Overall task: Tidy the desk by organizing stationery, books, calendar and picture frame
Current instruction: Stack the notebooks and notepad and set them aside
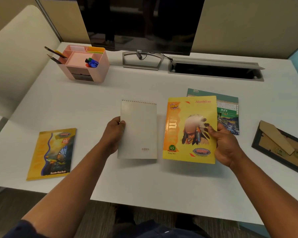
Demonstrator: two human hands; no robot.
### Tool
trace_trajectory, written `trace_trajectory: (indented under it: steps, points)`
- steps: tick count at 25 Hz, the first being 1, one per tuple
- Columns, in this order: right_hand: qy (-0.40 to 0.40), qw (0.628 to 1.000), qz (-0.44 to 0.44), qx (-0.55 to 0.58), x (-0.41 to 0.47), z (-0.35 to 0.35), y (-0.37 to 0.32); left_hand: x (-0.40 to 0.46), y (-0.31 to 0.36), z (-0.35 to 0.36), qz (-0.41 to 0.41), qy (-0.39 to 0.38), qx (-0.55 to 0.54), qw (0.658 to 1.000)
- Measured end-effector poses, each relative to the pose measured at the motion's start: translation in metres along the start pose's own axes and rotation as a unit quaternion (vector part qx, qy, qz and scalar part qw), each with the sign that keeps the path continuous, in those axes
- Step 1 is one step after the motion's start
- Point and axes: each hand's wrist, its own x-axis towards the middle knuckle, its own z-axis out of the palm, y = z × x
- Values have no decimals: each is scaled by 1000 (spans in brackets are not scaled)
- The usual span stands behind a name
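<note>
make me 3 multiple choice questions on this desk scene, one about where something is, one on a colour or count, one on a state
1. Where does the pink organizer stand?
A. far left of the desk, beside the monitor stand
B. near right corner
C. on the calendar

2. How many books or pads is the person holding?
A. none
B. one
C. two

3. How does the picture frame lie?
A. upright on its stand
B. flat, back side up
C. flat, picture side up

Answers:
1 A: it stands left of the monitor stand, at the back of the desk.
2 C: the left hand grips the grey spiral notepad, and the right hand grips the yellow notebook.
3 B: its brown backing board and folded stand face up.
</note>
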Motion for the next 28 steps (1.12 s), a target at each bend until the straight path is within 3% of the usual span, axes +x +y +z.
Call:
trace_trajectory:
  steps: [7,16,19,24,28]
  points:
    - [-64,996,59,14,-4,42,20,-11,-3,20,-44,-77,-64,994]
    - [-90,993,82,-3,-9,62,28,-20,-12,33,-55,-94,-89,990]
    - [-66,995,71,-2,-5,59,27,-18,-9,28,-17,-64,-56,996]
    - [-8,999,21,-47,5,37,25,0,7,-8,69,56,10,996]
    - [12,995,2,-96,8,32,29,0,23,-26,73,35,-8,997]
